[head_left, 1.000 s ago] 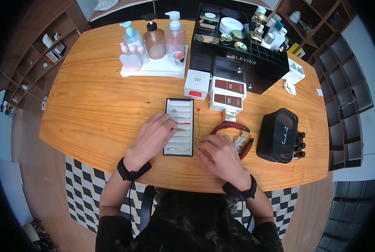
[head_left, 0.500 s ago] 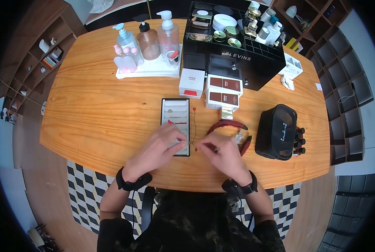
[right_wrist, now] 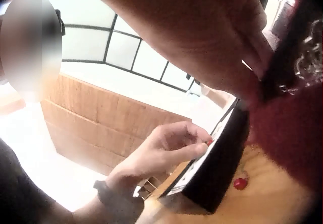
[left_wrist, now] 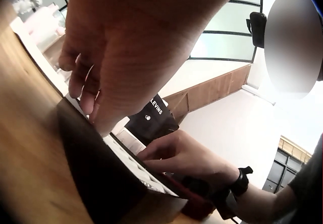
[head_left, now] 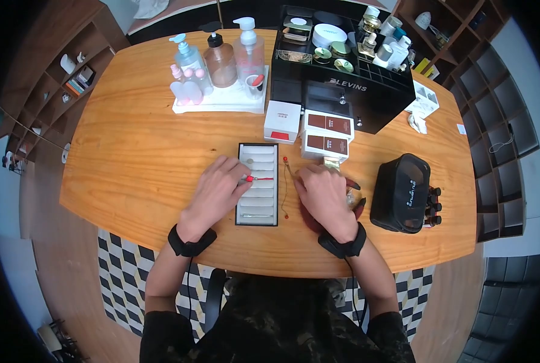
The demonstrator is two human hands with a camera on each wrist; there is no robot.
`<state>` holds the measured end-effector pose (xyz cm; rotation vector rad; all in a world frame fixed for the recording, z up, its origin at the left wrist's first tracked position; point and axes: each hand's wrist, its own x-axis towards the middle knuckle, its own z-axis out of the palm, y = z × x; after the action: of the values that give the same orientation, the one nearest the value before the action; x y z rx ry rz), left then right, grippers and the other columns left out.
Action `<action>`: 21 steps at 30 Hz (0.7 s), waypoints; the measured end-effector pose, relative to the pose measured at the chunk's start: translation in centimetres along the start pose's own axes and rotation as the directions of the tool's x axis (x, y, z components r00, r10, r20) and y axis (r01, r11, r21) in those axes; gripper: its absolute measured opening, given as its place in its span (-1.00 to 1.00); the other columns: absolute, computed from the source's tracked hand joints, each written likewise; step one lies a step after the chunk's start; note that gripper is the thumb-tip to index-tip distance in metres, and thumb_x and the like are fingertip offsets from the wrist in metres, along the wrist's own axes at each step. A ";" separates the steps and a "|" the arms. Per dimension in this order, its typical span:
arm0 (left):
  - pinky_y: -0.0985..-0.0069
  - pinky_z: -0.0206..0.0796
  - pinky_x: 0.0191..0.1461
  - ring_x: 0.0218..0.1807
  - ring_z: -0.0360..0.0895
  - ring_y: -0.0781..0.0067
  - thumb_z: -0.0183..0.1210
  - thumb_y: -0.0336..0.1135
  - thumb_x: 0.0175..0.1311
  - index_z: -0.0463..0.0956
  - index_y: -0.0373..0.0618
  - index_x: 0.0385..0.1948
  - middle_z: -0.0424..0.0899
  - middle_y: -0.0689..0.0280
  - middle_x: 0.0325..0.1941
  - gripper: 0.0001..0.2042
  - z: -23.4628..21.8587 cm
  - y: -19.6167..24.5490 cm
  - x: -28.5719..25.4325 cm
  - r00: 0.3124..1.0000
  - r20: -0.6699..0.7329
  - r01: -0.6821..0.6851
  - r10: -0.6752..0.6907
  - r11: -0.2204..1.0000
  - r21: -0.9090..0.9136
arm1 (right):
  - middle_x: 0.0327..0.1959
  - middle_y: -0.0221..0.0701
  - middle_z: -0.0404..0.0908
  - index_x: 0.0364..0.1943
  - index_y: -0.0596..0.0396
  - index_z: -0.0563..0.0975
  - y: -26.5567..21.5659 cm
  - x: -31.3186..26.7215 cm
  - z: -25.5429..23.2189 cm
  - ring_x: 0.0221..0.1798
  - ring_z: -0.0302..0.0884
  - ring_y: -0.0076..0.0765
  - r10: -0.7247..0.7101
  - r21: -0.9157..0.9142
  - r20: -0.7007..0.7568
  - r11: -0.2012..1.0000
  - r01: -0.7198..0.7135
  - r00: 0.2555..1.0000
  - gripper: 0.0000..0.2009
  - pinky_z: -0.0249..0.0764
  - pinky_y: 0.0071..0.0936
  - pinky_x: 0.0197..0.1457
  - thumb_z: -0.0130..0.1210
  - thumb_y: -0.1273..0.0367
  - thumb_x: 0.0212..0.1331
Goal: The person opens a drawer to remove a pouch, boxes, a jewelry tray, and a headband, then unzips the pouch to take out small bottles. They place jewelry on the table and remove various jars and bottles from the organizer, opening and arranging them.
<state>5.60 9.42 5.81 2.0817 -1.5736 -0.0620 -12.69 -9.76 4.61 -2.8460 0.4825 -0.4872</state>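
Note:
In the head view my left hand (head_left: 220,186) lies over the left edge of a black jewelry tray (head_left: 276,206) with pale padded rolls. Its thumb and forefinger pinch the red end of a bracelet (head_left: 263,178) lying across a roll. Just right of the tray lies a thin cord bracelet (head_left: 283,195) with a red bead at each end. My right hand (head_left: 324,196) pinches it near its upper bead, fingers pointing down. Beneath that hand is a dark red headband (head_left: 359,209) with black tips, partly hidden. The right wrist view shows a red bead (right_wrist: 240,183) on the table.
White and brown boxes (head_left: 325,145) stand beyond my right hand, before a black cosmetics organizer (head_left: 349,88). To the right sits a black pouch (head_left: 397,193) beside small dark bottles (head_left: 434,209). Pump bottles stand on a white tray (head_left: 221,107) at the back left.
Half a second ago both hands met at the cord's lower end. Since then my left hand has moved up and left to the red bracelet, and my right hand up to the cord's upper bead.

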 end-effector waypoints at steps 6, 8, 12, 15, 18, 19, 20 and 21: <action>0.21 0.44 0.05 -0.04 0.51 0.03 0.40 -0.39 0.24 0.63 -0.19 -0.22 0.63 0.18 -0.17 -0.83 0.1 -0.5 0.5 0.999 0.045 -0.029 0.029 1.000 -0.007 | -0.35 -0.22 0.69 -0.37 0.12 0.67 -1.3 -1.3 -2.3 -0.19 0.72 -0.01 0.151 0.219 0.020 0.964 -0.151 0.988 -0.86 0.57 -0.07 -0.06 0.38 0.36 0.17; 0.21 0.44 0.06 -0.04 0.51 0.04 0.41 -0.39 0.23 0.63 -0.19 -0.23 0.64 0.18 -0.17 -0.83 0.1 -0.5 0.7 0.998 0.051 -0.036 0.038 0.999 -0.027 | -0.36 -0.22 0.69 -0.35 0.12 0.68 -1.0 -1.6 -2.0 -0.16 0.72 0.00 0.099 0.174 -0.015 0.980 -0.095 0.995 -0.86 0.57 -0.08 -0.02 0.39 0.36 0.15; 0.20 0.44 0.06 -0.04 0.51 0.04 0.42 -0.41 0.20 0.62 -0.19 -0.23 0.64 0.18 -0.18 -0.81 -0.1 -0.4 0.8 0.997 0.063 -0.051 0.053 0.998 -0.040 | -0.36 -0.22 0.69 -0.34 0.14 0.67 -0.9 -0.7 -1.1 -0.16 0.72 0.01 -0.013 0.098 -0.065 0.995 0.019 0.998 -0.90 0.59 -0.10 -0.03 0.36 0.42 0.15; 0.20 0.44 0.06 -0.04 0.52 0.04 0.43 -0.43 0.18 0.61 -0.19 -0.24 0.65 0.18 -0.19 -0.81 -0.2 -0.3 0.8 0.996 0.083 -0.035 0.037 0.999 -0.024 | -0.25 -0.14 0.71 -0.24 0.14 0.68 -0.6 0.8 0.4 -0.21 0.72 0.07 -0.019 0.089 -0.024 0.996 0.021 1.000 -0.89 0.61 -0.07 -0.10 0.33 0.43 0.19; 0.20 0.44 0.06 -0.06 0.52 0.03 0.44 -0.45 0.17 0.60 -0.18 -0.25 0.65 0.19 -0.21 -0.80 -0.3 -0.3 0.8 0.995 0.083 -0.053 0.054 0.998 -0.021 | -0.31 -0.08 0.71 -0.29 0.16 0.63 -0.5 2.2 1.5 -0.23 0.72 0.13 -0.012 0.108 0.027 0.994 0.010 1.000 -0.93 0.62 -0.01 -0.14 0.28 0.47 0.21; 0.20 0.44 0.06 -0.06 0.52 0.03 0.44 -0.45 0.17 0.60 -0.18 -0.25 0.65 0.19 -0.21 -0.80 -0.4 -0.2 0.8 0.995 0.081 -0.052 0.054 0.998 -0.019 | -0.33 -0.05 0.70 -0.32 0.20 0.62 -0.4 2.6 1.9 -0.25 0.73 0.15 -0.013 0.086 0.063 0.996 0.008 0.998 -0.95 0.64 -0.02 -0.19 0.25 0.52 0.17; 0.20 0.44 0.06 -0.07 0.52 0.02 0.44 -0.46 0.16 0.59 -0.17 -0.25 0.65 0.19 -0.22 -0.80 -0.5 -0.1 0.9 0.995 0.089 -0.041 0.044 0.999 -0.031 | -0.36 -0.02 0.69 -0.35 0.23 0.61 -0.4 2.7 2.2 -0.27 0.75 0.17 -0.012 0.065 0.101 0.998 0.005 0.995 -0.96 0.67 -0.03 -0.24 0.23 0.57 0.13; 0.20 0.44 0.06 -0.08 0.53 0.02 0.45 -0.47 0.16 0.59 -0.17 -0.25 0.66 0.19 -0.22 -0.79 -0.6 -0.1 0.9 0.995 0.096 -0.030 0.034 0.999 -0.042 | -0.36 -0.02 0.69 -0.35 0.23 0.61 -0.3 2.8 2.2 -0.27 0.75 0.17 -0.015 0.065 0.100 0.998 0.009 0.995 -0.96 0.67 -0.03 -0.24 0.23 0.57 0.13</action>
<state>6.16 8.82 6.53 2.0495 -1.6478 -0.1842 -9.33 -10.11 3.45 -2.7966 0.4239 -0.3529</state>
